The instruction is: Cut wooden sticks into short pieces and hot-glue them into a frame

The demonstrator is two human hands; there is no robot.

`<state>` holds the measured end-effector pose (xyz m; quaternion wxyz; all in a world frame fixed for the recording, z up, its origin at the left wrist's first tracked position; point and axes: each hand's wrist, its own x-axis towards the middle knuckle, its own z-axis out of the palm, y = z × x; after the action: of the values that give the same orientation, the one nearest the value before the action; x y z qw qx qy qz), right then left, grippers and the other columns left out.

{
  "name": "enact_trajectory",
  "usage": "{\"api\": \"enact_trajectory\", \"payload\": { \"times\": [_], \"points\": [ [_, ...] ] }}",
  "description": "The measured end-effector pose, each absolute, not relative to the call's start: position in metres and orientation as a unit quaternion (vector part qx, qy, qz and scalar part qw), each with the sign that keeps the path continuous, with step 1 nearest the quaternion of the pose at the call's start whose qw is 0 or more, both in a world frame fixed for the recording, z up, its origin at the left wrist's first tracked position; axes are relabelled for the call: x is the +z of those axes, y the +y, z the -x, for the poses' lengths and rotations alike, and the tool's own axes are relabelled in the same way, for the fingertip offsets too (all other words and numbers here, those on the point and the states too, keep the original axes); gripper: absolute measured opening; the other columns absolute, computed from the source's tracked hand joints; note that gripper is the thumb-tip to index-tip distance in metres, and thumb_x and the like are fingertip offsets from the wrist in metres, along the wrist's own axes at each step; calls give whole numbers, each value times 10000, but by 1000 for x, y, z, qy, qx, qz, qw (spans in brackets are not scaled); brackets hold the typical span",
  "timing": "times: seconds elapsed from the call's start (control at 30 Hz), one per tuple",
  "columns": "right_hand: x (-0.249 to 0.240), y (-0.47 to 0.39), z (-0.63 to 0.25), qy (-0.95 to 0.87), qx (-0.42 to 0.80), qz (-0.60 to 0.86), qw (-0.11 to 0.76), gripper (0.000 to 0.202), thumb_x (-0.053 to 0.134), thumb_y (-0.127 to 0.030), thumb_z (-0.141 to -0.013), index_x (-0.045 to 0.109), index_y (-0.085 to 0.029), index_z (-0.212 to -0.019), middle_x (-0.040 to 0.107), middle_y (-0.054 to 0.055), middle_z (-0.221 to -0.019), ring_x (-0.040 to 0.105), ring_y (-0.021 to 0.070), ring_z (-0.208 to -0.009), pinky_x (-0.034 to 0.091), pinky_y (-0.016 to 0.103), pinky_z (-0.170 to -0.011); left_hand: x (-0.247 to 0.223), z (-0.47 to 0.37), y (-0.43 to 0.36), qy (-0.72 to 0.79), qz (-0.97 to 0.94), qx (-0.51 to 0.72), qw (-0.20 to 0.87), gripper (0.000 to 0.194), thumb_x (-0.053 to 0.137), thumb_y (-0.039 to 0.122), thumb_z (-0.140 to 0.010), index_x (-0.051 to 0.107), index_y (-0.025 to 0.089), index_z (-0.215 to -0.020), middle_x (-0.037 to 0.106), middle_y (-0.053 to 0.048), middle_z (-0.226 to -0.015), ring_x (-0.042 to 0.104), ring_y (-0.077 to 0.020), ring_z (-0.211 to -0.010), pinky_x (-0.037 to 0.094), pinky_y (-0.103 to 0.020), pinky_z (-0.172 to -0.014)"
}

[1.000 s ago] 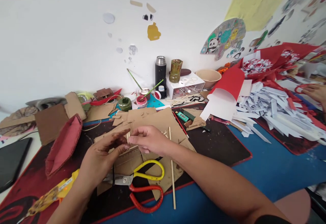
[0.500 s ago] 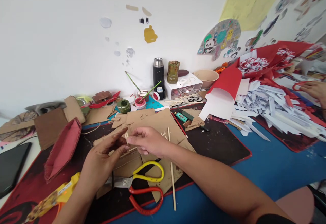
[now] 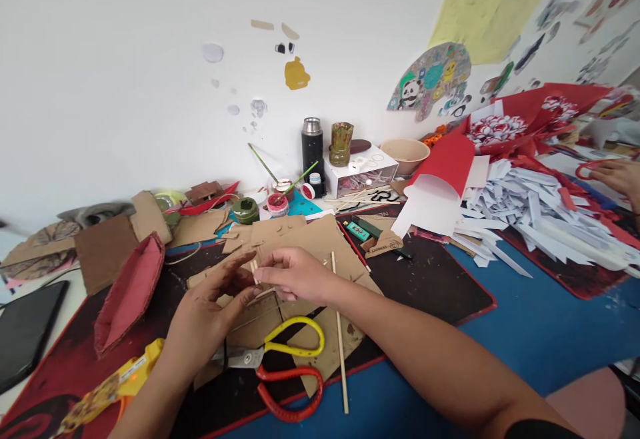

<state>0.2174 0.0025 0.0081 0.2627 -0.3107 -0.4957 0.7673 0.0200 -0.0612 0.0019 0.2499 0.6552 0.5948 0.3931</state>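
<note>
A single head-worn camera looked forward and down across a cluttered table (image 3: pixel 540 339) toward the far white wall (image 3: pixel 125 59). It sat close above the person's own hands, which filled the near centre. The far right edge caught another person's hand (image 3: pixel 617 176).

Matt brown cardboard pieces (image 3: pixel 305 236), pale wooden stick (image 3: pixel 341 339), glossy plastic-handled scissors (image 3: pixel 280 366) with metal blades, steel-topped flask (image 3: pixel 313 146)

Scissors (image 3: pixel 280 359) with yellow and red handles just below the grip; long wooden stick (image 3: pixel 340 332) right of it; red boat shape (image 3: pixel 127 296) left; black flask (image 3: pixel 312 146) beyond; white paper strips (image 3: pixel 530 209) far right on bench (image 3: pixel 525 339)
</note>
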Motion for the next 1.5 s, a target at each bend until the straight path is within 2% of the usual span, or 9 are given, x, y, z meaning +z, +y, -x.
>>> {"api": "enact_trajectory", "payload": {
  "times": [0.2,0.37,0.5,0.77,1.0,1.13,1.3,1.5],
  "points": [
    [9,1,-217,-508,759,322,250,279,844,-347,-907,627,-175,-870,613,-82,-635,429,43,-405,314,213,-430,3,-21,-62,595,-658,393,243,471,764,537,-852,790,260,-1232,801,-32,-870,744,-218,-760,622,-323,-742],
    [2,4,-220,-523,758,286,265,349,840,-460,-905,631,-183,-869,530,-105,-510,438,69,-406,314,214,-445,5,-19,-62,600,-630,415,266,524,804,554,-819,766,240,-1236,774,-17,-833,737,-207,-738,623,-319,-748],
    [-1,6,-220,-507,763,296,271,351,806,-478,-931,616,-190,-863,529,-99,-495,434,74,-407,317,212,-450,6,-18,-61,598,-620,427,276,527,813,524,-816,756,238,-1255,764,-12,-835,738,-206,-756,622,-323,-768],
    [-5,6,-218,-516,764,274,274,276,832,-399,-888,665,-182,-920,530,-106,-518,417,69,-417,329,215,-454,3,-20,-62,595,-633,415,270,485,797,512,-824,797,244,-1228,783,-18,-851,729,-204,-764,603,-314,-748],
    [-17,8,-213,-488,774,275,294,373,913,-444,-781,675,-178,-891,587,-80,-590,394,57,-433,306,221,-434,-4,-21,-60,604,-627,412,269,480,769,461,-808,822,254,-1238,794,-11,-840,722,-199,-745,598,-319,-757],
    [-17,6,-211,-480,775,282,297,370,920,-432,-782,673,-179,-892,576,-82,-585,384,59,-446,303,216,-432,-5,-22,-60,602,-623,413,279,491,758,461,-811,818,242,-1246,795,-17,-847,717,-203,-750,595,-325,-757],
    [-11,3,-212,-471,784,270,300,353,901,-418,-798,649,-186,-888,535,-100,-568,363,57,-433,283,218,-423,-8,-20,-59,601,-625,410,284,569,761,508,-837,776,235,-1336,778,-17,-864,709,-209,-791,581,-333,-778],
    [-10,4,-213,-473,782,284,291,362,903,-425,-805,636,-190,-871,473,-116,-526,362,61,-437,280,219,-433,-8,-19,-59,572,-623,417,334,786,798,524,-843,600,242,-1549,771,-12,-934,729,-210,-843,600,-344,-820]
  ]
}}
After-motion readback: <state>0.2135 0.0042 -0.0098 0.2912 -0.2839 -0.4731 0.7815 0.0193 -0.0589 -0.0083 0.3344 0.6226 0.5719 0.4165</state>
